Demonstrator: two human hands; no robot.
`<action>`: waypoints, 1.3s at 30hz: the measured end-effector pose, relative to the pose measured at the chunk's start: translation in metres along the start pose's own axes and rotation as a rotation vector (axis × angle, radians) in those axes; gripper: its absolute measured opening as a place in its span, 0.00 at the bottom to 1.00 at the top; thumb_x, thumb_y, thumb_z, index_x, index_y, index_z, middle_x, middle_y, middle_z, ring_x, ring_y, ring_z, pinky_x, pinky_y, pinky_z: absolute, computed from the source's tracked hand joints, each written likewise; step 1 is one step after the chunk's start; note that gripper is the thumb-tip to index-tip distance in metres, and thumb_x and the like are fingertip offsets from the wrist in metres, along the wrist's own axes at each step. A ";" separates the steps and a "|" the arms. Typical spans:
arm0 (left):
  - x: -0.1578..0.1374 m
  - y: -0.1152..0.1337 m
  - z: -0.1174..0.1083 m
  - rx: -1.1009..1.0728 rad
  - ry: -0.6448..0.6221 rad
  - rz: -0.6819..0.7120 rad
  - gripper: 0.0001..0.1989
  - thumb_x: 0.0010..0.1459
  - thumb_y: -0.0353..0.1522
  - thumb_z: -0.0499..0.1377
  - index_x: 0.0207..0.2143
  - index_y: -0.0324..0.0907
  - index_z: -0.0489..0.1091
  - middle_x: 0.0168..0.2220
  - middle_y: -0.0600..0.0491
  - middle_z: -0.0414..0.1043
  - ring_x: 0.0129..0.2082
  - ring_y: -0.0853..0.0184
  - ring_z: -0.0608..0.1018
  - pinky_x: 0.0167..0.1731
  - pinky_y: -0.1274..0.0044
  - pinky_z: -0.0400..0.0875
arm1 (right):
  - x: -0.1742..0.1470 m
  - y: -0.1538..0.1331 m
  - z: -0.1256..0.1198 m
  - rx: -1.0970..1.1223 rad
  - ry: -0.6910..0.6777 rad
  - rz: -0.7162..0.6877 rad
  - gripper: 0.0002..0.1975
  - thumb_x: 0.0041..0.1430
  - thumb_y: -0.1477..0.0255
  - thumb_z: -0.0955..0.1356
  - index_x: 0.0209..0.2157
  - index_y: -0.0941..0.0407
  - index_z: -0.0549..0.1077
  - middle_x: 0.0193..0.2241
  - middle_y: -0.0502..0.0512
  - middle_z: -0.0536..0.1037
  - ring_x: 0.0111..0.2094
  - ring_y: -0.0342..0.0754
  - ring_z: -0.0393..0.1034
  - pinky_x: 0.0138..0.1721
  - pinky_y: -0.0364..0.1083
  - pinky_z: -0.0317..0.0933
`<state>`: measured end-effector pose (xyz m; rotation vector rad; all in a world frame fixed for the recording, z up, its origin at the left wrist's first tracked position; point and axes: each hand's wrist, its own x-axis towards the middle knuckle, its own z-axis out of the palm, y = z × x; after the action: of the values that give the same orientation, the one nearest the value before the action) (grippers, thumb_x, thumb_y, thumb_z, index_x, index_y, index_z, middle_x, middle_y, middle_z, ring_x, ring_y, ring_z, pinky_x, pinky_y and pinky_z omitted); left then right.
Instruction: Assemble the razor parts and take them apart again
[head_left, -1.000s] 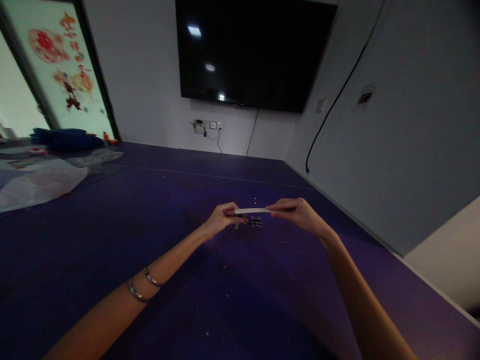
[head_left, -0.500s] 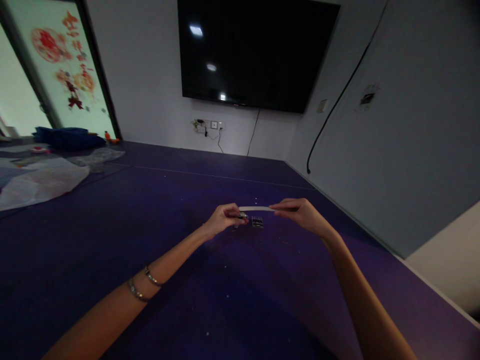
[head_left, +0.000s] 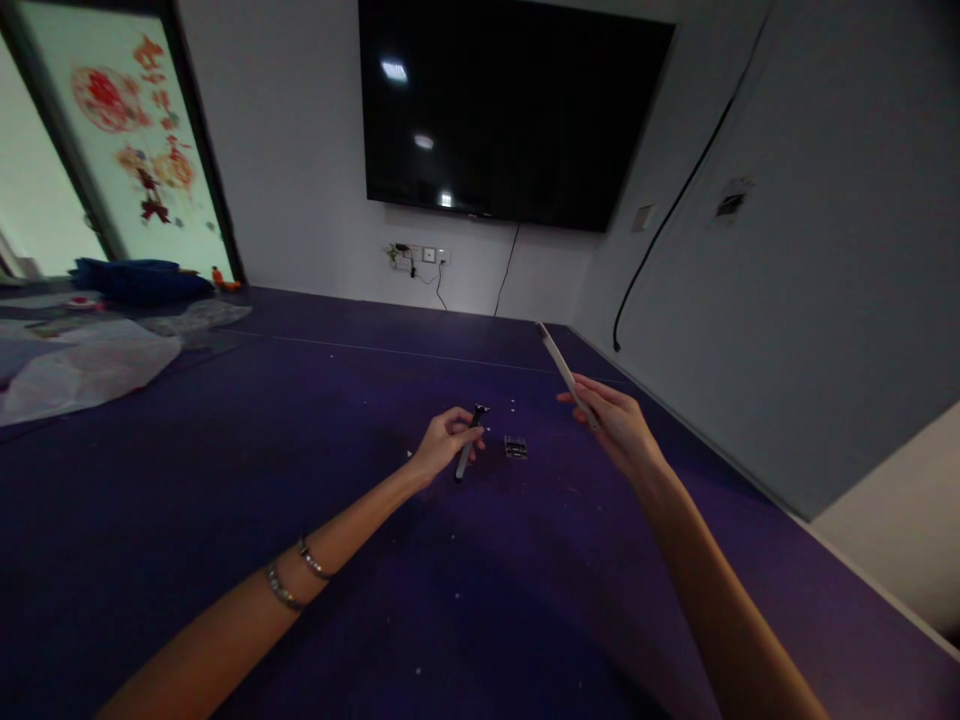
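Observation:
In the head view, my left hand (head_left: 448,442) is closed around a slim grey and black razor (head_left: 464,461). Its short dark crosspiece points away from me and its handle slants down below my fingers. My right hand (head_left: 616,415) grips the near end of a long, pale, flat stick (head_left: 559,358), which tilts up and to the left and has a dark tip at its far end. Between the hands, on the purple floor, lies a small clear-and-black pack (head_left: 515,447); its contents are too small to make out. Stick and razor are apart.
The purple floor (head_left: 315,520) carries scattered white specks. Crumpled plastic sheeting (head_left: 112,365) and a dark blue bundle (head_left: 142,280) lie at the left. A large television (head_left: 510,110) hangs on the far wall, and a black cable (head_left: 675,205) runs down the right wall.
The pale stick, which spanned both hands, has left my left hand and swung upright in my right. My left hand has turned, showing the razor's length. The small pack stays put.

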<state>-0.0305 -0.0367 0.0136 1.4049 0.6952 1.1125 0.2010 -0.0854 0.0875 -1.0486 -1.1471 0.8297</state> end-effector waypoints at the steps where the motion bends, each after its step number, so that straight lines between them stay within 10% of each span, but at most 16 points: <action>1: 0.000 -0.002 0.001 -0.004 0.014 0.009 0.13 0.47 0.35 0.62 0.30 0.40 0.60 0.19 0.58 0.68 0.15 0.74 0.70 0.17 0.81 0.65 | -0.001 0.000 0.003 0.038 0.005 0.040 0.20 0.46 0.66 0.70 0.42 0.58 0.75 0.27 0.56 0.77 0.20 0.38 0.59 0.22 0.42 0.55; 17: 0.012 -0.017 -0.003 0.118 0.191 0.057 0.15 0.55 0.39 0.50 0.36 0.37 0.69 0.22 0.58 0.60 0.20 0.75 0.62 0.21 0.82 0.55 | -0.061 0.039 0.041 0.329 -0.117 0.452 0.24 0.44 0.77 0.69 0.47 0.53 0.71 0.26 0.50 0.73 0.22 0.38 0.60 0.24 0.40 0.55; 39: 0.010 -0.019 -0.007 0.271 0.126 0.157 0.08 0.54 0.34 0.52 0.32 0.39 0.68 0.23 0.57 0.60 0.24 0.73 0.63 0.25 0.81 0.57 | -0.109 0.053 0.050 0.359 -0.095 0.510 0.25 0.40 0.74 0.72 0.45 0.52 0.73 0.24 0.50 0.70 0.21 0.38 0.58 0.22 0.40 0.49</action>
<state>-0.0296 -0.0221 -0.0034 1.6513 0.8623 1.2741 0.1273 -0.1583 0.0077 -1.0160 -0.7698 1.4428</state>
